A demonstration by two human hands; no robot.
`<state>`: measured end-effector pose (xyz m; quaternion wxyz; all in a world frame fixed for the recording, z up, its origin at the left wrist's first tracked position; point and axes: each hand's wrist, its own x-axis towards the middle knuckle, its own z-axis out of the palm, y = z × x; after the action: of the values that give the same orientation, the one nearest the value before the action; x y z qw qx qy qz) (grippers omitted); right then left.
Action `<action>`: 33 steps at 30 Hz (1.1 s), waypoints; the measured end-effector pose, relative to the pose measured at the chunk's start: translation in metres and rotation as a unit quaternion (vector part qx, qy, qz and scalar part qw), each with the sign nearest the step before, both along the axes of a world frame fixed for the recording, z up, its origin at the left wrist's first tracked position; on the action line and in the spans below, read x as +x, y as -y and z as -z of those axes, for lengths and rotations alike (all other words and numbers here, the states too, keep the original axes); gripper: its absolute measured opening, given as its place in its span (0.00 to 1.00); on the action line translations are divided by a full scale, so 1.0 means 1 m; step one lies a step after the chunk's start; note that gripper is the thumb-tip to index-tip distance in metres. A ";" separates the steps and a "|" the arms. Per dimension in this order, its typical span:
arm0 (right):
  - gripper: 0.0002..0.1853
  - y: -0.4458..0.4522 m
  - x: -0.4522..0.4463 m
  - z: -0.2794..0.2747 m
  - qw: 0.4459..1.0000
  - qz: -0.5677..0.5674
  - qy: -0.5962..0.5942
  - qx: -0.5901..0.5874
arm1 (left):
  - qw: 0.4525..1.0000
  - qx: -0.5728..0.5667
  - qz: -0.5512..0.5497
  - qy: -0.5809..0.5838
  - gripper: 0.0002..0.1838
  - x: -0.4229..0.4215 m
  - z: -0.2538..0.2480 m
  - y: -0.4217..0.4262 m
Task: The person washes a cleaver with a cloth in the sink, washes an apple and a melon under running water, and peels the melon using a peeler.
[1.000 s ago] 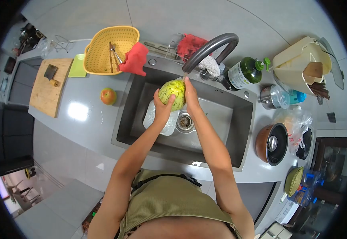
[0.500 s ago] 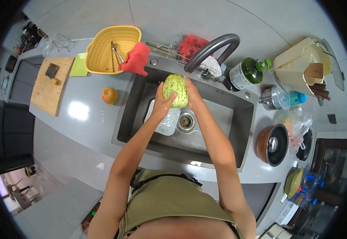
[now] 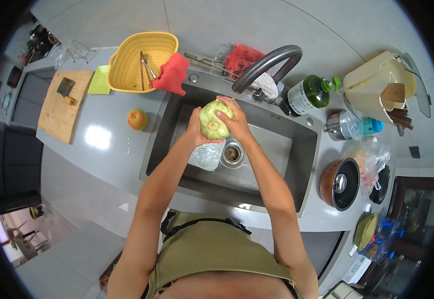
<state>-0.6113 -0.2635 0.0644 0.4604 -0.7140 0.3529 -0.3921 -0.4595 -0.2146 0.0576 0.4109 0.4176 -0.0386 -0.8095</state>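
Note:
A pale green, speckled melon [image 3: 213, 124] is held over the sink [image 3: 274, 164], one round end turned up toward me. My left hand [image 3: 196, 128] cups it from the left and below. Wrapped round its right side is my right hand [image 3: 236, 120], with the thumb lying across the melon. The dark tap's spout [image 3: 239, 87] ends just above my right fingers, and a thin stream of water seems to fall there. Under my hands a clear plastic container [image 3: 207, 157] sits in the sink, partly hidden, beside the drain [image 3: 233, 153].
Left of the sink are an apple [image 3: 137, 119], a yellow basket [image 3: 122, 62] with a red cloth [image 3: 171, 74] over its edge, and a cutting board [image 3: 60, 117] with a cleaver [image 3: 65, 87]. To the right stand a green soap bottle [image 3: 309, 92] and a brown pot [image 3: 328, 184].
The melon has been turned in my hands, from lying lengthwise to showing its round end. My right hand has shifted over its upper right side, and my left hand has moved underneath.

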 end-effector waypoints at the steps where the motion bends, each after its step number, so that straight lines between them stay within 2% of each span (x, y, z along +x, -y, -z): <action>1: 0.21 0.000 0.002 -0.002 0.998 0.009 0.023 0.055 | 1.000 0.010 -0.020 0.018 0.38 -0.004 -0.004 -0.003; 4: 0.19 -0.001 0.009 0.003 0.950 0.074 0.137 0.270 | 0.984 -0.091 -0.124 0.084 0.37 -0.020 -0.005 -0.001; 5: 0.18 0.003 0.009 0.006 0.916 0.104 0.183 0.343 | 0.982 -0.070 -0.136 0.113 0.34 -0.021 -0.008 -0.001; 7: 0.17 0.014 0.007 0.020 0.841 0.076 0.274 0.459 | 0.944 -0.141 -0.165 0.249 0.34 -0.030 -0.003 -0.001; 8: 0.17 0.020 0.007 0.026 0.794 0.060 0.319 0.514 | 0.915 -0.175 -0.179 0.317 0.35 -0.032 0.001 -0.002; 11: 0.18 0.024 0.001 0.023 0.755 0.022 0.310 0.578 | 0.843 -0.342 -0.161 0.382 0.48 -0.033 0.019 -0.016; 14: 0.20 0.025 0.002 0.024 0.759 0.047 0.282 0.585 | 0.696 -0.444 -0.111 0.553 0.52 -0.032 0.011 -0.033; 15: 0.20 0.021 0.004 0.014 0.781 0.080 0.251 0.566 | 0.739 -0.432 -0.130 0.501 0.54 -0.031 0.014 -0.031; 17: 0.22 0.009 0.014 -0.017 0.819 0.143 0.186 0.524 | 0.789 -0.388 -0.178 0.441 0.52 -0.030 0.018 -0.024; 19: 0.24 0.007 0.020 -0.005 0.902 0.131 0.150 0.383 | 0.850 -0.311 -0.220 0.364 0.50 -0.029 0.007 -0.021; 21: 0.26 0.005 0.020 -0.001 0.961 0.112 0.091 0.234 | 0.907 -0.239 -0.226 0.262 0.45 -0.024 0.002 -0.018; 22: 0.25 0.002 0.019 0.002 0.978 0.095 0.075 0.168 | 0.930 -0.200 -0.228 0.208 0.42 -0.022 0.001 -0.016; 23: 0.25 0.000 0.018 0.006 0.990 0.078 0.059 0.101 | 0.937 -0.176 -0.225 0.203 0.39 -0.020 0.011 -0.010; 26: 0.24 -0.010 0.017 -0.001 0.996 0.076 0.023 -0.049 | 0.970 -0.165 -0.177 0.005 0.40 -0.010 0.006 -0.007; 27: 0.24 -0.012 0.017 -0.004 0.992 0.084 0.014 -0.090 | 0.979 -0.124 -0.159 0.036 0.40 -0.015 -0.004 -0.008; 30: 0.22 -0.012 0.016 0.016 0.971 0.116 0.156 0.137 | 0.977 -0.106 -0.150 0.105 0.40 -0.022 0.007 -0.008; 33: 0.22 -0.015 0.000 0.010 0.938 0.169 0.201 0.228 | 0.961 -0.044 -0.178 0.208 0.40 -0.043 0.003 -0.007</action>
<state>-0.6117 -0.2480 0.0547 0.5993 -0.4262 0.4479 -0.5085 -0.5022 -0.2071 0.0547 0.5490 0.5583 -0.0834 -0.6164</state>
